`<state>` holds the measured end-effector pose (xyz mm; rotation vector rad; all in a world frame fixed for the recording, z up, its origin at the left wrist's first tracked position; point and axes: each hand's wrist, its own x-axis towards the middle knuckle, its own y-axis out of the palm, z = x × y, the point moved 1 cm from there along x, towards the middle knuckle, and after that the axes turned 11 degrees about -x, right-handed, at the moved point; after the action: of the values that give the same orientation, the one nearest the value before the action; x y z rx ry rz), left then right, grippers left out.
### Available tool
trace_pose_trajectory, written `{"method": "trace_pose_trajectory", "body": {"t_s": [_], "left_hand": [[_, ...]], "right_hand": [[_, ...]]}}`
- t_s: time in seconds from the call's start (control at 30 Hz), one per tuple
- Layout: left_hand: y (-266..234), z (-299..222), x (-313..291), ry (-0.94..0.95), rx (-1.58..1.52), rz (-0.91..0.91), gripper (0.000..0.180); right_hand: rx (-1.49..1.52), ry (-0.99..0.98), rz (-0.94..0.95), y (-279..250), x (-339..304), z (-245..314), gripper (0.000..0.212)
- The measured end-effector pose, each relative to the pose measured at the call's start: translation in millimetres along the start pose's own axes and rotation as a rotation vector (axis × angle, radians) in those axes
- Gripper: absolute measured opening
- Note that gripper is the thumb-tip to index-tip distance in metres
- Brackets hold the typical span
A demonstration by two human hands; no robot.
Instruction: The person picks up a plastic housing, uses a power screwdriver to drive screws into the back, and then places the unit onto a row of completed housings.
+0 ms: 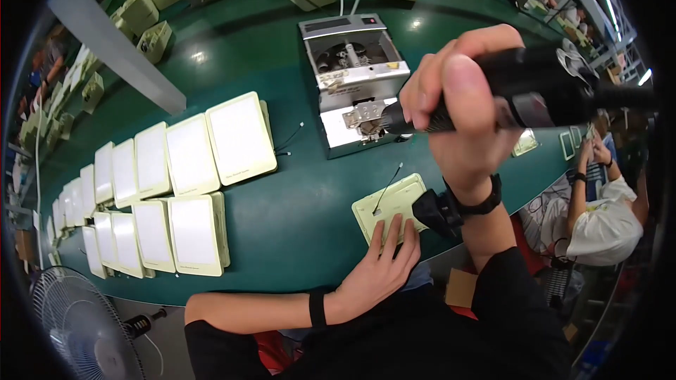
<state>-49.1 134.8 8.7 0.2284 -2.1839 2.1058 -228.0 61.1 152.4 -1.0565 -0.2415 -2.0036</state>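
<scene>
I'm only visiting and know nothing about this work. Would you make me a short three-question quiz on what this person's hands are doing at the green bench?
1. True or false: the left hand presses flat on a pale yellow-green rectangular plastic panel.
2. What does the right hand grip?
A. a black cylindrical power screwdriver
B. a white cloth
C. a pair of scissors
3. Fill in: the tool's tip points at the grey metal box-shaped machine, which stands on the ____ table top.

Key: 1 true; 2 A; 3 green. The panel has a thin black wire lying across it, and rows of similar white-faced panels lie to the person's left.
</scene>
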Motion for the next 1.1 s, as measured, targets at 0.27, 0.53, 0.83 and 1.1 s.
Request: {"method": "trace_pose_trajectory", "body": {"t_s": [0.27,0.53,0.83,1.1], "left_hand": [[8,8,-5,-0.003,-0.057,-0.077,0.051],[12,6,-7,0.032,0.011,-0.064,0.047],[9,8,-5,0.07,-0.006,-0.014,0.045],[1,7,-8,0.056,-0.039,0.037,0.051]], "right_hand": [[0.158,0.18,0.004,23,-9,3,0.016],[0.204,0.318,0.17,15,-63,22,0.027],[0.184,0.374,0.164,12,-74,11,0.028],[0.171,0.386,0.157,15,-77,6,0.025]]}}
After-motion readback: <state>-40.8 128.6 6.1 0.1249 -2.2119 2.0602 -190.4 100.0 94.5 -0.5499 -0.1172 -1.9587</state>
